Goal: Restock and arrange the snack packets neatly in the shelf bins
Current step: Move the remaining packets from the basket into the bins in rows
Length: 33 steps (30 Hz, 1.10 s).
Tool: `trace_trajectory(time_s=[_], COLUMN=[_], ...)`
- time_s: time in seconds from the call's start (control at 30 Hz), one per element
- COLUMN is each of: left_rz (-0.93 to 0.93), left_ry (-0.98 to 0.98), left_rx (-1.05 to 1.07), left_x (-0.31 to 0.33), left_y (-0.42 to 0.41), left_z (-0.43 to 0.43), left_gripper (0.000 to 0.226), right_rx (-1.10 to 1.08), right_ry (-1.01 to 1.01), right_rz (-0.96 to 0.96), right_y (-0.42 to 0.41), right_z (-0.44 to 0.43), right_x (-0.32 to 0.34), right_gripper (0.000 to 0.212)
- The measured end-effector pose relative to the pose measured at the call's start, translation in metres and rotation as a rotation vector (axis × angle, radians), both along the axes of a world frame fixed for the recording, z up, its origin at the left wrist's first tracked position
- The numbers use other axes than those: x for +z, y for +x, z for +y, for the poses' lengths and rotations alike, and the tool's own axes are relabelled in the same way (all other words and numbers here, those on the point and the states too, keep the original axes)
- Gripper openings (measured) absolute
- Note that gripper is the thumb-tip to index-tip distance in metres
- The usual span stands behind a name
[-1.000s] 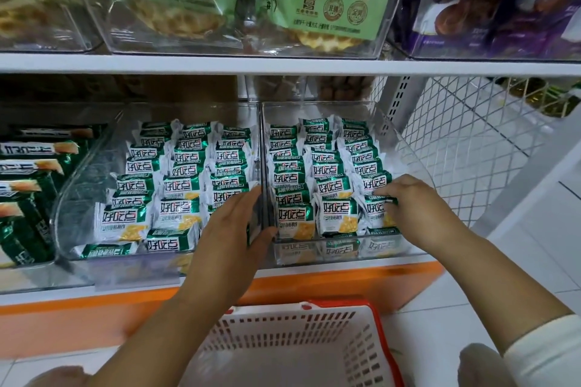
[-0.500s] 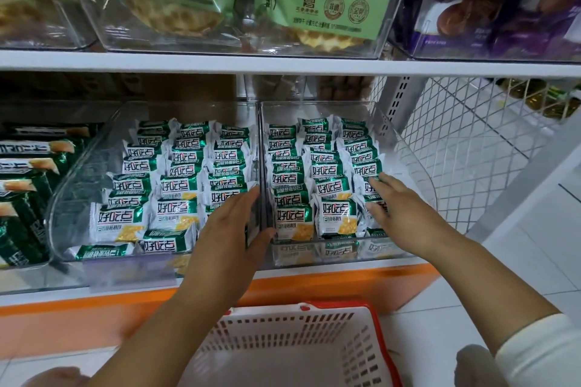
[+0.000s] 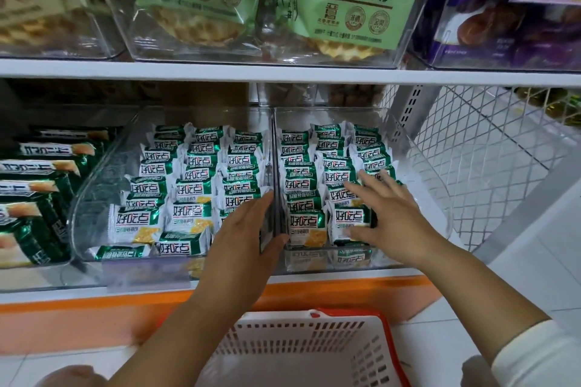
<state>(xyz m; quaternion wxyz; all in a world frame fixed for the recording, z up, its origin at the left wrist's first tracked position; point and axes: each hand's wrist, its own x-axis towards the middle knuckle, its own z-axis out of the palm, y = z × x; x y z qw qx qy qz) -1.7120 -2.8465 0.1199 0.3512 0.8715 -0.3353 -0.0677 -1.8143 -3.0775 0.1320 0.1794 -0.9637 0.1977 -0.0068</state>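
Observation:
Two clear shelf bins stand side by side, the left bin (image 3: pixel 103 173) and the right bin (image 3: pixel 421 166). Both hold rows of small green-and-white snack packets, those on the left (image 3: pixel 188 188) and those on the right (image 3: pixel 301 182). My left hand (image 3: pixel 248 236) holds the walls where the bins meet, fingers inside the left bin, thumb on the right bin's front. My right hand (image 3: pixel 386 217) lies flat with spread fingers on the right-hand rows of the right bin, hiding some front packets.
A white basket with a red rim (image 3: pixel 301 352) sits on the floor below my arms. Dark green packets (image 3: pixel 37 198) fill the bin further left. A white wire mesh panel (image 3: pixel 487 151) closes the shelf on the right. The upper shelf (image 3: pixel 283 74) carries bins of waffle biscuits (image 3: pixel 345 9).
My right hand has let go of the front right packet, opened its fingers and slid left and back over the rows. My left hand has stayed at the bin walls.

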Motion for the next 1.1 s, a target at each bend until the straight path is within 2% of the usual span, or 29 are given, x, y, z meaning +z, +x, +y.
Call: trace_trajectory(time_s=[0.23, 0.43, 0.6, 0.87, 1.1], left_rz=[-0.009, -0.020, -0.021, -0.008, -0.029], left_ry=[0.001, -0.001, 0.010, -0.019, -0.041], left_rx=[-0.001, -0.003, -0.002, -0.029, -0.033], left_x=[-0.002, -0.003, -0.003, -0.005, -0.005], left_y=[0.001, 0.002, 0.002, 0.003, 0.003], left_z=[0.000, -0.001, -0.001, 0.001, -0.001], left_gripper=[0.067, 0.066, 0.067, 0.069, 0.068], right_rx=[0.008, 0.001, 0.051, 0.113, 0.104], right_ry=[-0.054, -0.047, -0.075, -0.131, -0.069], right_rz=[0.054, 0.092, 0.040, 0.138, 0.181], right_y=[0.007, 0.007, 0.024, 0.056, 0.063], right_z=[0.003, 0.005, 0.027, 0.043, 0.037], right_x=[-0.002, 0.004, 0.011, -0.007, -0.003], right_gripper=[0.074, 0.076, 0.067, 0.071, 0.066])
